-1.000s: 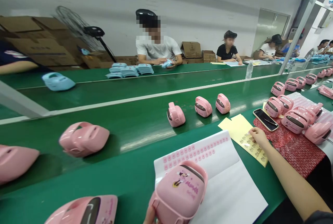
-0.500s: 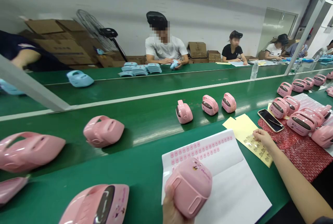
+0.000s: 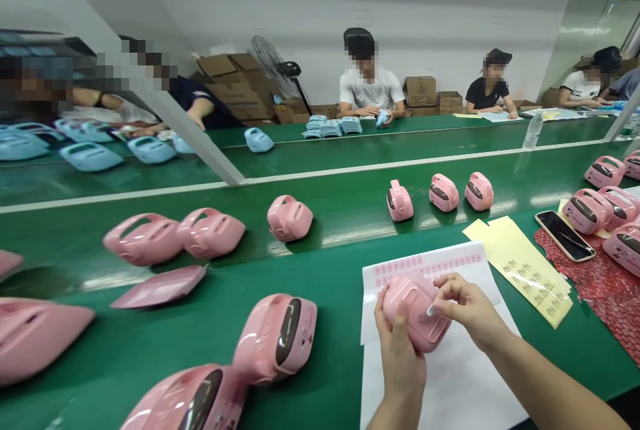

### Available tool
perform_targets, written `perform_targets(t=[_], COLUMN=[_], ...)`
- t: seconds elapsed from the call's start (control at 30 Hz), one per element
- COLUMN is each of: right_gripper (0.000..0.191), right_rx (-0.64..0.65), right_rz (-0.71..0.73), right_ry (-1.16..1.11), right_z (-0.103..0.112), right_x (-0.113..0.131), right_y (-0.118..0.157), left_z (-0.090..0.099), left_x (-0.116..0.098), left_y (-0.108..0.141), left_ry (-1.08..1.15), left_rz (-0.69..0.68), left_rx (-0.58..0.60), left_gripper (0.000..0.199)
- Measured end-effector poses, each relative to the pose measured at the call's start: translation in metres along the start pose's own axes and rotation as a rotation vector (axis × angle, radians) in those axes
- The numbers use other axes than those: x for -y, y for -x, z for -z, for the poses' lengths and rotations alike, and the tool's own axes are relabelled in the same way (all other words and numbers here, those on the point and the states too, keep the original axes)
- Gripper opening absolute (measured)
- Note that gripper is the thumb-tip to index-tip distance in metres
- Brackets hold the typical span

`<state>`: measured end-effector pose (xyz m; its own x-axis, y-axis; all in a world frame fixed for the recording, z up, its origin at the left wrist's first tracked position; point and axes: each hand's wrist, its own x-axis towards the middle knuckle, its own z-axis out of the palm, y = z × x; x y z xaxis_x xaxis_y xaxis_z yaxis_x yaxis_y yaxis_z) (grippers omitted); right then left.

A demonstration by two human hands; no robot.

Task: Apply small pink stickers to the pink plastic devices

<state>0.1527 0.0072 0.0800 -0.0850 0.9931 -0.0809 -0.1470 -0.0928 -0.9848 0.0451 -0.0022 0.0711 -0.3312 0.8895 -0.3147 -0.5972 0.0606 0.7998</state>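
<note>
My left hand (image 3: 400, 343) is wrapped around a rounded pink plastic casing (image 3: 411, 307) and holds it tilted over a white sheet of paper. The casing's flat side with an oblong outline faces up. Against that face, my right hand (image 3: 467, 310) is closed in a pinch on a small clear sticker (image 3: 430, 311), hardly visible between thumb and finger. The white sheet (image 3: 390, 377) has rows of small round pink stickers (image 3: 425, 265) along its upper part. Right of it lies a yellow backing sheet (image 3: 517, 253) bearing several small clear labels with dark print.
Several pink casings with handles (image 3: 290, 218) stand on the green belt and table. A phone (image 3: 565, 235) rests on red bubble wrap (image 3: 600, 297). A water bottle (image 3: 533, 130) is by the rail. Co-workers sit opposite with blue casings (image 3: 259, 140); a slanted metal post (image 3: 200, 143) rises at left.
My right hand has left the yellow sheet and come to the casing. My left hand has turned the casing so its printed front no longer shows. The view has swung left.
</note>
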Motion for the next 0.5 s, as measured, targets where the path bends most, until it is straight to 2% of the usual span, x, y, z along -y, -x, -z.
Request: perform_targets(t=[0.2,0.3,0.37,0.5], right_gripper=[0.021,0.018,0.016,0.011], right_rx=[0.037,-0.005,-0.078,-0.210], right_rz=[-0.010,0.042,0.120,0.377], right_ry=[0.034,0.085,0.167,0.363], right_z=[0.005,0.002,-0.002,-0.012], right_x=[-0.002,-0.005,-0.008,-0.015], right_y=[-0.002,0.000,0.002,0.006], left_z=[0.002,0.003,0.002,0.002], left_x=[0.001,0.000,-0.001,-0.002], left_y=[-0.001,0.000,0.001,0.000], left_ry=[0.034,0.033,0.043,0.063], left_rz=[-0.006,-0.005,-0.003,0.006], left_rx=[-0.001,-0.003,0.002,-0.002], left_gripper=[0.061,0.061,0.061,0.060])
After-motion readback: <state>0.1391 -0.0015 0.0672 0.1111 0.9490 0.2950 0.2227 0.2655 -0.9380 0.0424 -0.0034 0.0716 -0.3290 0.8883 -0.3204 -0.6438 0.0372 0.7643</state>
